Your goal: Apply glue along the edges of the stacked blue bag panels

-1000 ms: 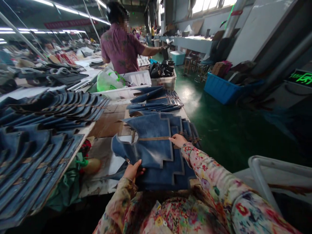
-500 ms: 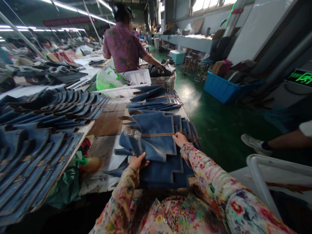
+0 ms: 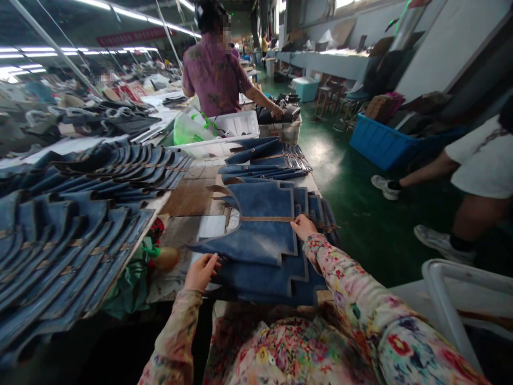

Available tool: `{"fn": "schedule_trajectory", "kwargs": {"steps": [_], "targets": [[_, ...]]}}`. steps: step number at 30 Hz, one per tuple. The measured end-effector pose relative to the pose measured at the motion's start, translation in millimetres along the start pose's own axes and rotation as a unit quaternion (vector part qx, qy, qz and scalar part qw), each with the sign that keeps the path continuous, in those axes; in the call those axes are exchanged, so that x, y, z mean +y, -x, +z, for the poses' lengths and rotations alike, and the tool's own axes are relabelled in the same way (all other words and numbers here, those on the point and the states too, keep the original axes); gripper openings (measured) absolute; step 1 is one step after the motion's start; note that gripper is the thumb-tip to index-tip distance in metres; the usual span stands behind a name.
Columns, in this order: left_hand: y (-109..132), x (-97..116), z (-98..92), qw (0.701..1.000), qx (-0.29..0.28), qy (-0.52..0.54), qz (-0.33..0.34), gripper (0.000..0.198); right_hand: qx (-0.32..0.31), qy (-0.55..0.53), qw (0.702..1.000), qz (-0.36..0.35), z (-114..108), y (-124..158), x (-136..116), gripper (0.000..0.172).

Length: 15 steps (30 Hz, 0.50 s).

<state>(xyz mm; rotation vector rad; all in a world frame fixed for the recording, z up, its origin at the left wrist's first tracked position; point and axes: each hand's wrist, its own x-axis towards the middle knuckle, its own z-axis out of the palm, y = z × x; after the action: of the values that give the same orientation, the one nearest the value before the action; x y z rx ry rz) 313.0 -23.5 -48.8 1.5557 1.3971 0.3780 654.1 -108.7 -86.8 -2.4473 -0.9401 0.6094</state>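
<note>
A blue, denim-like cut panel [image 3: 266, 235] with pale edging and a brown strip [image 3: 266, 218] across it lies on top of a fanned pile of like panels [image 3: 256, 280]. At its right edge, the fingers of my right hand [image 3: 304, 228] are pinched on the panel by the end of the strip. My left hand [image 3: 203, 272] is closed at the panel's lower left edge, below its pointed corner; the exact grip is partly hidden. A curved cutout faces left, with a white sheet [image 3: 212, 226] showing beside it.
Overlapping rows of blue panels [image 3: 68, 262] cover the left table. Behind the pile are more folded panels [image 3: 268, 158] and a white bin [image 3: 240, 125]. A co-worker [image 3: 218, 75] stands beyond, reaching into a crate [image 3: 280, 131]. A person's legs [image 3: 452, 187] are at the right.
The top panel, bunched up before, now lies flat. My left hand has moved left to its lower left edge. My right hand keeps its place on the strip's end. A passer-by has come further into view.
</note>
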Motion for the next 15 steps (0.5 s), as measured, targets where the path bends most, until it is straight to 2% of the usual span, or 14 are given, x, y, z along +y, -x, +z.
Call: {"fn": "schedule_trajectory", "kwargs": {"steps": [3,5,7,9,11,13,15], "targets": [[13,18,7.6,0.976,0.053,-0.097,0.186,0.037,-0.002,-0.008,1.0,0.0,0,1,-2,0.01],[16,39,28.2,0.94,0.043,-0.178,0.288,0.036,-0.007,-0.017,1.0,-0.002,-1,2,-3,0.009],[14,57,55.5,0.904,0.016,-0.26,0.339,0.038,-0.018,-0.031,0.999,-0.009,-5,3,-4,0.008],[7,64,83.2,0.882,-0.033,-0.343,0.321,0.04,-0.033,-0.049,0.998,-0.024,-20,7,-4,0.014],[-1,62,106.1,0.864,-0.087,-0.417,0.268,0.041,-0.041,-0.071,0.996,-0.047,-49,14,1,0.023],[-8,52,120.7,0.849,-0.118,-0.46,0.232,0.042,-0.019,-0.096,0.993,-0.073,-95,27,19,0.029],[-15,43,126.8,0.838,-0.13,-0.477,0.23,0.045,0.046,-0.121,0.988,-0.09,-151,50,55,0.03]]}}
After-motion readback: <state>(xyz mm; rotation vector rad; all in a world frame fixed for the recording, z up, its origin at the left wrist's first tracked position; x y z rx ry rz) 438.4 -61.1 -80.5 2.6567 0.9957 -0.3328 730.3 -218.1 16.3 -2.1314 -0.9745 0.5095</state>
